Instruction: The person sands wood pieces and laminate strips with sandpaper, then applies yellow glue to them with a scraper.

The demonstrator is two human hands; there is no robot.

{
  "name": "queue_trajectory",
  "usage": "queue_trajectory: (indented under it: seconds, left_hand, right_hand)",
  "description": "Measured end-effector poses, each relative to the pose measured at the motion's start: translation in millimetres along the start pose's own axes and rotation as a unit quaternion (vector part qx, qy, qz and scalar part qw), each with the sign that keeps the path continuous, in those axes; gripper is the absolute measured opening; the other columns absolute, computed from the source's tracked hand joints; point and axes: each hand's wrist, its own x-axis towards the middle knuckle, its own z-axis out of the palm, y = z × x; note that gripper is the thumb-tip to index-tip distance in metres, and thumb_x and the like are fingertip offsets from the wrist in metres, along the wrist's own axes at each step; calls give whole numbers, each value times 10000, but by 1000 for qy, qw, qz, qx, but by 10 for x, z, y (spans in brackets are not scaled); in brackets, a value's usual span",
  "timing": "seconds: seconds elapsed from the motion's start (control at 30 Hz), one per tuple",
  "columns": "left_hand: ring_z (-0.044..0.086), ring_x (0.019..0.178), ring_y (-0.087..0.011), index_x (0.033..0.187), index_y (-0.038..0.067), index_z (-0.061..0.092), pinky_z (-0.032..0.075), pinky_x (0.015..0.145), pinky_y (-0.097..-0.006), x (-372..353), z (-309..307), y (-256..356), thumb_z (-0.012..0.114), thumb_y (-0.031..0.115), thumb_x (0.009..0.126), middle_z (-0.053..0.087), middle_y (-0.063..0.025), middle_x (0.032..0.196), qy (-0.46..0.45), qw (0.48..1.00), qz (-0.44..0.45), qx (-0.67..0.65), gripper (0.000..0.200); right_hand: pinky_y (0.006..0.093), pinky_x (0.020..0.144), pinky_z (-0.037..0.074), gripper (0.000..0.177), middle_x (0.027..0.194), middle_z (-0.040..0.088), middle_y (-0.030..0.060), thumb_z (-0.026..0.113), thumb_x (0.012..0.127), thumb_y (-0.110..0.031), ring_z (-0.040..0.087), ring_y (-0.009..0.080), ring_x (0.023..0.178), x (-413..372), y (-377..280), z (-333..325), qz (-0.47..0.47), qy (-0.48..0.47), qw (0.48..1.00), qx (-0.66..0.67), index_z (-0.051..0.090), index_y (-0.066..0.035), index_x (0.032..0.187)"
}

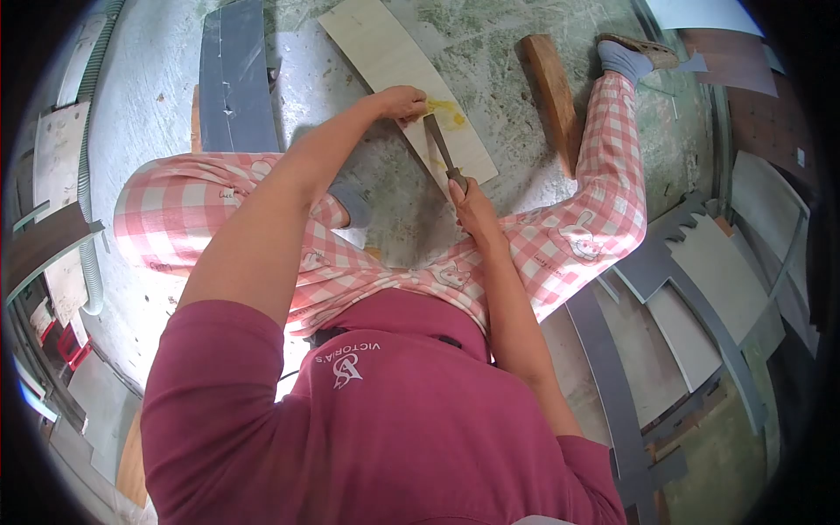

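Observation:
My right hand (473,208) is closed round the handle of a long flat-bladed tool (439,144), whose dark blade points away from me over a pale board (385,42). Close to the blade's far end, my left hand (402,102) rests at the board's left edge, fingers bent and held together. Whatever those fingers hold is hidden; I cannot tell what it is. A yellow smear (448,110) marks the board just right of my left fingertips, with fainter yellow traces nearer me. The board lies slantwise between my legs.
To the left a dark grey panel (232,83) lies over a wooden piece. A brown wood block (551,101) is by my right leg. Cut grey sheets (691,280) crowd the right side. A ribbed hose (85,184) runs along the far left.

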Motion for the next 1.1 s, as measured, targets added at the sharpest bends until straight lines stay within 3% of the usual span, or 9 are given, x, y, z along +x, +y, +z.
queue_trajectory:
  seconds: [0.27, 0.5, 0.7, 0.83, 0.9, 0.93, 0.97, 1.03, 1.1]
  left_hand:
    - [587, 579, -160, 748, 47, 501, 505, 547, -296, -112, 195, -92, 451, 198, 842, 521, -23, 632, 80, 954, -47, -287, 185]
    - [561, 609, -136, 706, 85, 488, 456, 567, -267, -299, 473, 1, 453, 212, 837, 518, -18, 650, 137, 913, -77, -377, 186]
    - [488, 601, -166, 648, 110, 410, 432, 586, -297, -345, -541, 294, 421, 240, 896, 417, -4, 577, 240, 852, 174, -432, 279]
    - [507, 632, -221, 614, 115, 395, 464, 618, -395, -847, -1157, 316, 355, 523, 915, 410, -27, 538, 460, 616, 161, -620, 509]
    - [519, 566, -245, 675, 71, 462, 465, 551, -347, -902, -1097, 54, 299, 637, 869, 440, -34, 534, 461, 579, 176, -649, 620]
    - [530, 575, -254, 698, 59, 489, 466, 550, -359, -921, -954, 33, 304, 645, 863, 475, -51, 544, 480, 587, 97, -645, 636]
    - [541, 583, -264, 720, 46, 516, 466, 549, -371, -873, -838, -37, 308, 652, 858, 510, -69, 554, 495, 592, 17, -636, 655]
    - [574, 793, -306, 889, 27, 571, 478, 679, -413, -581, -545, -325, 398, 607, 852, 607, -145, 823, 468, 804, -117, -347, 606]
    - [452, 1110, -378, 1127, 46, 518, 397, 881, -497, -428, -33, -168, 524, 473, 836, 473, -205, 1204, 467, 849, -196, 151, 517]
  right_hand:
    - [410, 602, 468, 468, 694, 605, 183, 419, 887, -471, 604, 304, 570, 17, 48, 35, -6, 5, 1000, -9, 479, -30, 1030]
    - [437, 653, 472, 486, 800, 612, 250, 402, 892, -471, 617, 373, 676, 112, 205, 129, -36, 31, 999, -20, 473, -11, 1033]
    - [437, 646, 479, 493, 829, 612, 258, 404, 888, -469, 620, 375, 692, 73, 186, 118, -50, 39, 998, -28, 476, -4, 1032]
    - [395, 571, 486, 492, 754, 608, 207, 405, 887, -469, 612, 309, 577, -54, 27, 66, -20, 9, 1000, 7, 478, 1, 1012]
    - [377, 534, 482, 487, 728, 597, 187, 406, 889, -469, 598, 280, 542, -80, -1, 63, -22, 9, 1000, 8, 478, -3, 1009]
    - [360, 497, 478, 483, 702, 586, 168, 407, 890, -469, 585, 250, 507, -86, -5, 68, -20, 7, 1000, 10, 478, -6, 1006]
    - [360, 497, 478, 483, 702, 586, 168, 407, 890, -469, 585, 250, 507, -75, -4, 82, -19, 7, 1000, 9, 478, -6, 1006]
    - [345, 462, 470, 456, 672, 575, 143, 436, 888, -452, 574, 225, 501, -54, -3, 124, 6, -26, 996, 87, 478, -17, 1019]
    - [327, 451, 470, 447, 681, 551, 111, 449, 888, -450, 557, 199, 506, -118, 2, 207, -6, -18, 992, 122, 468, -20, 1009]
